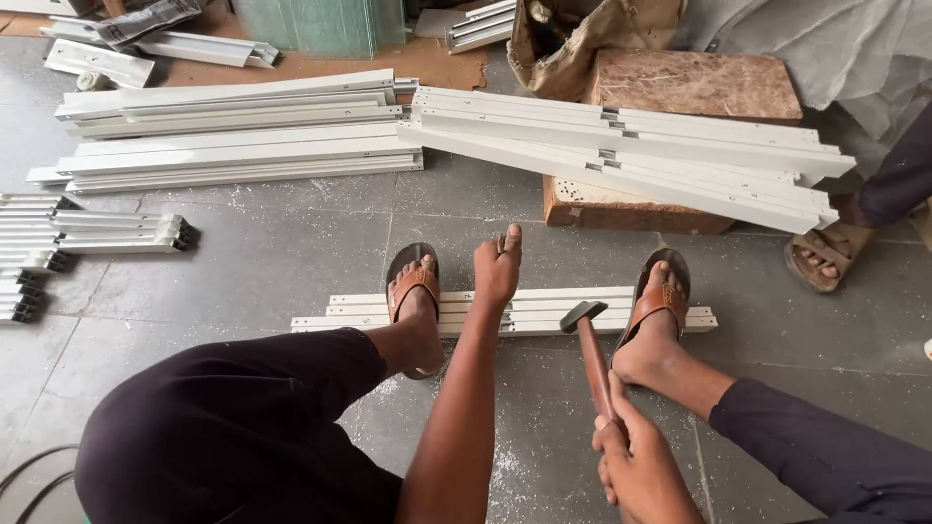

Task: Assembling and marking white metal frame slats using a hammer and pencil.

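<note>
I see a short stack of white metal channels [544, 312] lying flat on the grey tiled floor [262, 281], running left to right straight ahead of me. Both of my sandalled feet stand on it: the left foot [416, 296] near its left part, the right foot [652, 315] near its right end. My left hand [498, 267] is set on the stack between the feet, the fingers [507, 243] curled narrow and pinching something small and upright at the tip; I cannot tell what it is. My right hand [631, 466] has its fingers closed tight around the reddish wooden handle of a hammer [592, 349], whose dark head sits just above the near edge of the stack, a little right of the left hand and not touching it.

Further out, long white channels [243, 131] are piled on the floor at upper left, and another pile [631, 146] leans across a wooden block [621, 209] at upper right. Short white pieces [97, 233] lie at the far left. Another person's sandalled foot [825, 254] rests at the right edge, well apart from my hands.
</note>
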